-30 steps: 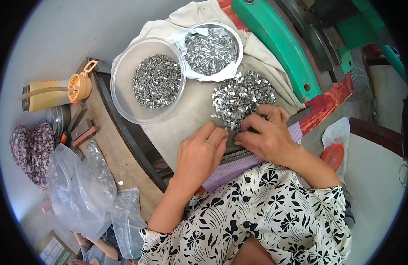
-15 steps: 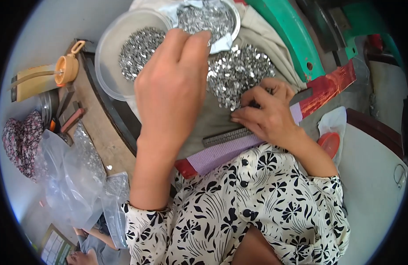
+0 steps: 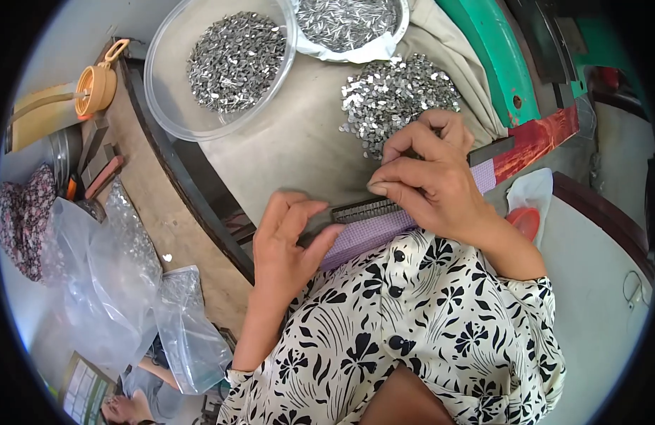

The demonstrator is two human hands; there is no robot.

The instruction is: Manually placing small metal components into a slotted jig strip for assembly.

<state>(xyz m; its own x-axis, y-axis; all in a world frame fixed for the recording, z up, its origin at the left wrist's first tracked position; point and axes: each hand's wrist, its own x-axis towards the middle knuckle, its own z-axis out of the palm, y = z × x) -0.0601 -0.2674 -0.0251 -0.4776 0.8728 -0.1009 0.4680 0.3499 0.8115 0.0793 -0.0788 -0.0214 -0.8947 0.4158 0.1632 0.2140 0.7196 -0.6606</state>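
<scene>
Fingers of the left hand [image 3: 288,241] curl loosely against the near end of the dark toothed strip [image 3: 363,210] lying on the purple board [image 3: 384,230], steadying it without clasping. Just beyond, the right hand [image 3: 430,177] pinches thumb to forefinger at the strip's teeth, seemingly seating a small piece; whether one is held is hidden. Refilling would call for a reach to the loose metal pieces [image 3: 398,95] farther off. Farthest left sits the clear bowl [image 3: 164,92].

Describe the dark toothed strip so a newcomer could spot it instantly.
Start at the beige cloth covering the worktop, then drop to its near edge where both hands meet. The dark toothed strip lies on a purple bar between the left hand and right hand: narrow, ridged, unlike the loose shiny pieces.
</scene>
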